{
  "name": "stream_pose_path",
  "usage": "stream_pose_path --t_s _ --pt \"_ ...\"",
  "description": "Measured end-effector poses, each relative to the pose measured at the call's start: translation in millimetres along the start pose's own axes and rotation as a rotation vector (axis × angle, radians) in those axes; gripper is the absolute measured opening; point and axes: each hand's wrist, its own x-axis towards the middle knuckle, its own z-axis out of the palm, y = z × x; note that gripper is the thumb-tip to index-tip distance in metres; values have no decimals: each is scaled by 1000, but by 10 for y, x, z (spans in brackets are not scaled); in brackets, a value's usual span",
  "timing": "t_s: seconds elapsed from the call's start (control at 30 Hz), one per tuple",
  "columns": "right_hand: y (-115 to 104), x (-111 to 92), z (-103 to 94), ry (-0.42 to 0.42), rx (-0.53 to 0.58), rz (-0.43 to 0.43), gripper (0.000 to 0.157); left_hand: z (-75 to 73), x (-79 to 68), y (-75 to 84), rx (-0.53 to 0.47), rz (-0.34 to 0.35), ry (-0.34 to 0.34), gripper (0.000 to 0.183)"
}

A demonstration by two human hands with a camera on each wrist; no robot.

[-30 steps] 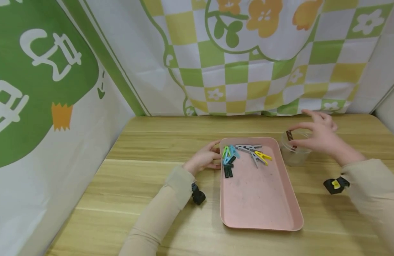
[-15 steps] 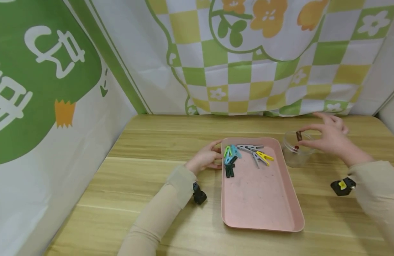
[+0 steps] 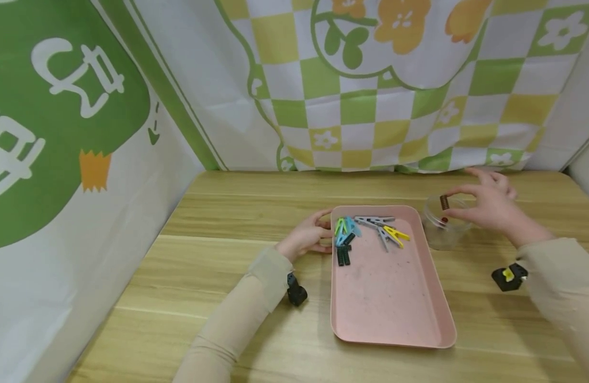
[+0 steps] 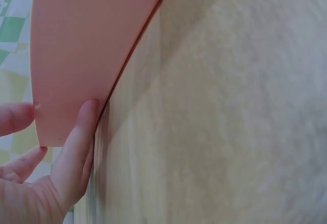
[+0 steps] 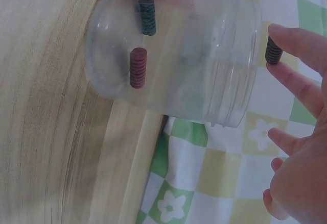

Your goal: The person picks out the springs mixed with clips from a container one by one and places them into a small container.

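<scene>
My right hand [image 3: 497, 210] pinches a small dark coil spring [image 5: 274, 51] between thumb and index finger, just outside the mouth of a clear plastic jar [image 5: 179, 71]. Its other fingers are spread apart from the jar. Inside the jar lie a red spring [image 5: 138, 68] and a dark green spring [image 5: 147, 17]. My left hand [image 3: 306, 234] touches the outer left wall of the pink tray [image 3: 390, 303]. In the left wrist view its fingers are fairly straight, with fingertips against the wall, the rim and the corner.
Several dark springs [image 3: 343, 256] lie at the tray's left side, beside blue and green clips [image 3: 342, 230]. Grey clips [image 3: 373, 220] and a yellow clip [image 3: 397, 235] lie near its back. A checked cloth [image 3: 356, 111] hangs behind the wooden table [image 3: 217, 266].
My right hand, still pinching the spring, has shifted slightly right, from the left of the jar's mouth toward its middle. The left hand stays against the tray.
</scene>
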Motion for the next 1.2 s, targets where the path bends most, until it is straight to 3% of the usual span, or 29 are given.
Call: stream_pose_path --t_s 0.9,1.2 --pt "-4 6 22 -32 13 -5 44 4 16 5 -13 -19 14 69" --pt "-119 -1 19 -34 28 -18 44 -13 32 -10 -15 -11 6 69"
